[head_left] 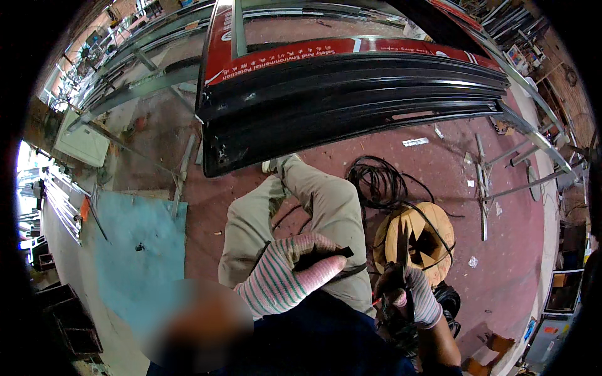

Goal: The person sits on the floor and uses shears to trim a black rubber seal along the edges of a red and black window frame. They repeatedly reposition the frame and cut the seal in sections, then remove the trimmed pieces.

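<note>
My left hand (285, 276), in a pink-and-white glove with green stripes, is closed around a black rubber strip (345, 252). A short end of the strip sticks out past the thumb, above my right thigh. In my right hand (420, 297), gloved too, is a dark pointed tool that looks like scissors (402, 244), its tip upward. The fingers hide most of its handles. Beside that hand, a yellowish cardboard spool (442, 219) lies on the floor. Black strip (376, 182) is coiled loosely just beyond it.
Ahead of my knees, a black metal frame (282, 131) with red film rests on metal stands (533, 128). A blue-green sheet (138, 250) covers floor at the left. White scraps (415, 142) dot the red floor. At lower right sits a brown cardboard piece (492, 354).
</note>
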{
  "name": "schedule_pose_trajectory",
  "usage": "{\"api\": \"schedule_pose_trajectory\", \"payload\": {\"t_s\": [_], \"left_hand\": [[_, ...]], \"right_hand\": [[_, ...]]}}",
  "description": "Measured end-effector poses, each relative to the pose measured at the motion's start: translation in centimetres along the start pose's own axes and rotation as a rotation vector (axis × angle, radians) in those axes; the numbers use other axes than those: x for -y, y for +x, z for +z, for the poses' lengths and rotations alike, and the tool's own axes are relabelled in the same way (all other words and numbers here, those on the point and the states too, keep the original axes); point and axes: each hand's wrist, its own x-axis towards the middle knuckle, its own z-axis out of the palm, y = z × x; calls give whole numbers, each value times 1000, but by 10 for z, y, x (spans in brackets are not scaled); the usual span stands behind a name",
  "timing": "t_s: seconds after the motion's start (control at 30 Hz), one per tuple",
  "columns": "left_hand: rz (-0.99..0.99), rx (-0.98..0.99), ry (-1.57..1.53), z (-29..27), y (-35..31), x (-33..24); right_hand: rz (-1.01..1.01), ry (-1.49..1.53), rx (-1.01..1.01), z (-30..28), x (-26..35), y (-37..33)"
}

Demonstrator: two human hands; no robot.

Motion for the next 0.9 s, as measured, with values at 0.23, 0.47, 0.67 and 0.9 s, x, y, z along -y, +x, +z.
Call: {"api": "schedule_pose_trajectory", "payload": {"t_s": [0.23,0.47,0.67,0.9], "left_hand": [[-34,43,37,-1,0,-1],[-120,-70,-228,10,0,23],[-225,-131,-196,11,-2,21],[-231,-148,-346,12,-2,28]], "right_hand": [[81,13,151,4,2,-7],[-73,-191,188,21,4,3],[-150,-362,200,23,-3,6],[-92,-386,266,24,16,10]]}}
